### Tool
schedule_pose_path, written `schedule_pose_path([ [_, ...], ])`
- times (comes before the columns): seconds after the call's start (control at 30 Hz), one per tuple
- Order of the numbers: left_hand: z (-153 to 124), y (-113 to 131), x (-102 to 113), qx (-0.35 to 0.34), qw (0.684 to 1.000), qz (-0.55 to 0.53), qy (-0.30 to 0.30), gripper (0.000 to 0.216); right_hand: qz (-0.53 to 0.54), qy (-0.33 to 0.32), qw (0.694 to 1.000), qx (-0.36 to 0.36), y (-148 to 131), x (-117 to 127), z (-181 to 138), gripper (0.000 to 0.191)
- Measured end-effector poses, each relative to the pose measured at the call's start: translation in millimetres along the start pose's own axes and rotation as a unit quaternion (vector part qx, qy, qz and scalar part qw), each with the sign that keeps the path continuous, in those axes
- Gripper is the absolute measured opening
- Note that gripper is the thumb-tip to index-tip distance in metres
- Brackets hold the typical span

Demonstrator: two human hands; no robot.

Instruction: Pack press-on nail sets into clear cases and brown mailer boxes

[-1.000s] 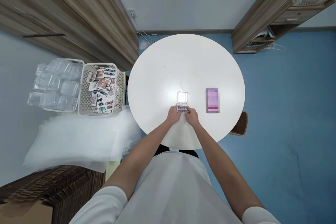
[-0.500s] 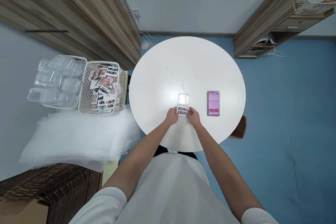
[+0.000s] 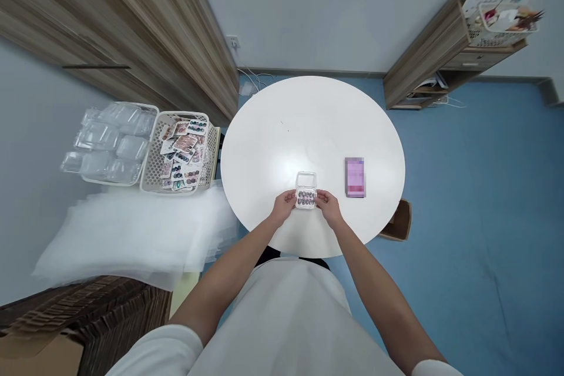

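Note:
A small clear plastic case (image 3: 305, 189) lies open on the round white table (image 3: 308, 123), its lid flipped away from me and its near half filled with dark press-on nails. My left hand (image 3: 283, 205) pinches the case's left edge. My right hand (image 3: 328, 204) pinches its right edge. Both hands rest near the table's front edge.
A pink phone-sized object (image 3: 355, 177) lies on the table to the right. At the left stand a white basket of nail cards (image 3: 183, 153) and a tray of clear cases (image 3: 110, 144), with foam sheets (image 3: 127, 235) in front. Wooden cabinets flank the table. A stool (image 3: 398, 220) sits under the right rim.
My hands shifted slightly outward to the case's sides. The camera view tilted a little, so the table sits lower in the picture.

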State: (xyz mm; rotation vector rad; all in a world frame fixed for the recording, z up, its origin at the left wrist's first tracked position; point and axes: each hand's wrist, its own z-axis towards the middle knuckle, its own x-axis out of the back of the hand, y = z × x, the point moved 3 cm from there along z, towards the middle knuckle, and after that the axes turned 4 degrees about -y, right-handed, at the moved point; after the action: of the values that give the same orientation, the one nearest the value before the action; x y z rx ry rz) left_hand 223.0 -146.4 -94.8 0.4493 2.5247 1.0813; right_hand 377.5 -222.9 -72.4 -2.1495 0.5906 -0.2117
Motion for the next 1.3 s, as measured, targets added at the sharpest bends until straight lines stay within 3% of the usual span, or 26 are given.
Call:
schedule_pose_path([
  [0.23,-31,14,-2,0.035,0.990,-0.099,-0.097,0.033,0.029,-0.031,0.998,0.038,-6,2,-29,0.038],
  [0.47,-59,28,-13,0.053,0.976,-0.113,-0.177,0.033,-0.005,-0.028,0.995,0.094,-19,2,-59,0.037],
  [0.77,-77,36,-15,0.026,0.978,-0.096,-0.185,0.039,-0.038,-0.087,0.993,0.075,-32,-6,-88,0.065],
  [1.0,-80,37,-16,0.011,0.982,-0.069,-0.174,0.041,-0.051,-0.070,0.992,0.088,-30,-10,-90,0.069],
  [1.3,-80,36,-19,0.001,0.981,-0.060,-0.186,0.040,-0.042,-0.093,0.992,0.071,-32,4,-95,0.072],
])
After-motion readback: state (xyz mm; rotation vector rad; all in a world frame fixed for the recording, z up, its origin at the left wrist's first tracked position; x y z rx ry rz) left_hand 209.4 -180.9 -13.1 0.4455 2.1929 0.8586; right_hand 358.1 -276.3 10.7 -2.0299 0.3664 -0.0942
